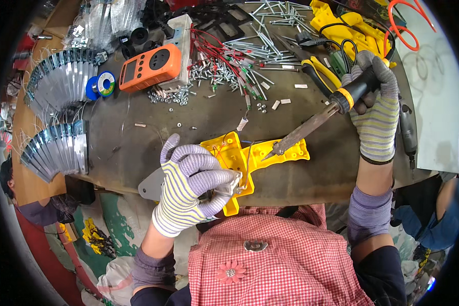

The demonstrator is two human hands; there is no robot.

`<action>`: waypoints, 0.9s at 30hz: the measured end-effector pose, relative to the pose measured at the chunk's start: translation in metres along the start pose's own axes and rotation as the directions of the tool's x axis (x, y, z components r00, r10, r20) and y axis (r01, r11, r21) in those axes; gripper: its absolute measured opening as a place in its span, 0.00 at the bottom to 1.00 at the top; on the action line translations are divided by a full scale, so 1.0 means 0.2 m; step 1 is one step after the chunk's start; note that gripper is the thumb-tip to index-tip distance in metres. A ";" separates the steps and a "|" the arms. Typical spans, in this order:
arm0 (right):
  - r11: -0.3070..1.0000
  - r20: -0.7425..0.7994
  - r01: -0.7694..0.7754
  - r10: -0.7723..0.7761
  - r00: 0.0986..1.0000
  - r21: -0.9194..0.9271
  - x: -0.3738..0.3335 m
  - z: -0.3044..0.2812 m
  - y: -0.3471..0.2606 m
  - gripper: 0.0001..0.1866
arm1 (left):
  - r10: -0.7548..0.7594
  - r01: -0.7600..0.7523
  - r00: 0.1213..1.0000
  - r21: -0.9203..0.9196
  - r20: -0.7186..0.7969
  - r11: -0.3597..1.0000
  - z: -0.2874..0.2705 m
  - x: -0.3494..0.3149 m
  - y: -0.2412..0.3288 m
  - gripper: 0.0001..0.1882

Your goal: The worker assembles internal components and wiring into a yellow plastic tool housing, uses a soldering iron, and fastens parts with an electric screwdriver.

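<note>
Orange meter (150, 66) w/ grey screen and black dial lay far-left on the bench (188, 122), propped on a white box (184, 30). Blue solder spool (101, 84) w/ round white label sat just left of it. Clear bags of small parts (107, 18) at top-left edge — print too small to tell. Fanned stacks of metal strips (56, 122) along the left side. Loose screws and pins (239, 61) w/ red/green wires spread across the middle-top; yellow-handled pliers (319, 71) near the right hand.

Yellow plastic housing (245, 160) lay at the near bench edge, in front of the person's chest. Left hand (188, 186), striped glove, was closed on the housing's near-left end — fingers curled over it, thumb and fingertips pinching a small metal piece (238, 182) against the plastic. Right hand (375, 109), same glove type, was fully wrapped round the black handle of a soldering iron (316, 122), well apart from the housing. Iron angled down-left; tip met the housing's mid section, just right of the left fingertips, not touching them.
</note>
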State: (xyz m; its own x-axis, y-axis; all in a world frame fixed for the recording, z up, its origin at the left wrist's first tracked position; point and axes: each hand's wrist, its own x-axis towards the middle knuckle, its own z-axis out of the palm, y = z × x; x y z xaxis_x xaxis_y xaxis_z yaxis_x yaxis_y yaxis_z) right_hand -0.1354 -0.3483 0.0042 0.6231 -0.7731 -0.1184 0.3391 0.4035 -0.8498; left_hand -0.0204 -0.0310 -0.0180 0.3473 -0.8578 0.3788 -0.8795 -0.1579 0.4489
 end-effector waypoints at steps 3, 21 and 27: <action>0.995 -0.025 0.082 -0.084 0.996 -0.057 -0.07 0.04 0.02 0.17 | -0.072 0.072 0.997 0.002 0.014 0.997 0.00 -0.02 -0.01 0.17; 0.057 0.858 0.888 -0.238 0.456 -0.456 -0.37 0.24 0.35 0.25 | -0.015 0.013 0.999 -0.046 -0.044 0.999 0.01 -0.01 -0.01 0.16; 0.267 0.738 0.799 -0.307 0.600 -0.539 -0.42 0.25 0.33 0.24 | -0.014 0.012 0.996 0.029 0.092 1.000 -0.01 0.02 0.00 0.20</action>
State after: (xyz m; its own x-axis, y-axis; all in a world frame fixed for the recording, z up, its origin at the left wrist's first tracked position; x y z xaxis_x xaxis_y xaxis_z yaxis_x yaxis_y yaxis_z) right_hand -0.1309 -0.2327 -0.0164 0.7902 -0.2267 0.5694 0.2088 -0.7739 -0.5979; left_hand -0.0173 -0.0336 -0.0149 0.3287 -0.8967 0.2965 -0.8844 -0.1821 0.4297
